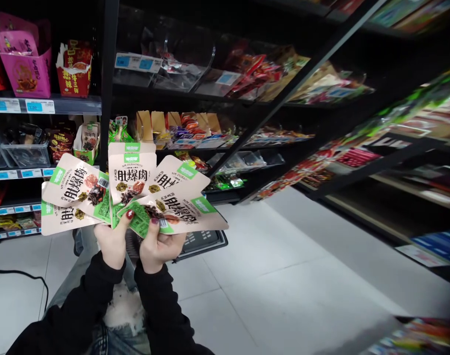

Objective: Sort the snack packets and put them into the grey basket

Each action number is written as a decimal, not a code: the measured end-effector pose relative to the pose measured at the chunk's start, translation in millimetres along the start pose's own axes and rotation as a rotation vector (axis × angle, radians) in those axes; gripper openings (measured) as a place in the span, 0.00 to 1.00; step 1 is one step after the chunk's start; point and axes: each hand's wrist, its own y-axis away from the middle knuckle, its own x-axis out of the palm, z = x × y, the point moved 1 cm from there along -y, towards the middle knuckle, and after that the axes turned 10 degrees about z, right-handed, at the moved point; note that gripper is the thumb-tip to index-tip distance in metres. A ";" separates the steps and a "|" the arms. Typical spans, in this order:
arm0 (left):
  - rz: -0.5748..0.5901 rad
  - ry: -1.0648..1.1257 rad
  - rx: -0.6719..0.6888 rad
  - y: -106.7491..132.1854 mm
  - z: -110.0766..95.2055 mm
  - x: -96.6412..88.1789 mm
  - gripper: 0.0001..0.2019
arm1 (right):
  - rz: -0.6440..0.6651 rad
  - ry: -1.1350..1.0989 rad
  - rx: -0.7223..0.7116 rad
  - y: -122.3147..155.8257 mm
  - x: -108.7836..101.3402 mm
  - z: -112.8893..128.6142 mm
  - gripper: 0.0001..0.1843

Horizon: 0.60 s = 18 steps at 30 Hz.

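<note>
Several matching snack packets [132, 170], beige with green corners and dark Chinese lettering, spread out like a fan in front of me. Their lower corners are pinched by my left hand [114, 241] and my right hand [161, 246], with the thumbs pressed on the front. Both hands are closed and close together. The packets on the left side overlap one another; the ones on the right lean outward over my right hand. Most of my fingers are hidden behind the packets. A green and beige box [87, 143] with a similar packet stands on the shelf behind.
Black shelves [107, 64] with snack boxes and bags run ahead and to the right. A pink box [27, 69] stands at upper left. Below my hands a dark basket [206, 242] rests on the tiled floor [247, 276]. A black cable [21, 272] lies at left.
</note>
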 end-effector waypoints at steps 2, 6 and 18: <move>-0.018 -0.022 0.024 -1.7 0.0 -0.2 0.23 | 0.047 -0.035 0.001 -5.1 -0.7 4.8 0.15; -0.050 -0.066 0.059 -7.1 2.1 -2.7 0.26 | 0.128 -0.165 0.096 -22.2 -5.5 12.9 0.24; 0.122 -0.228 0.038 -10.4 -0.6 -2.4 0.25 | 0.218 -0.256 0.217 -35.0 -14.3 10.4 0.18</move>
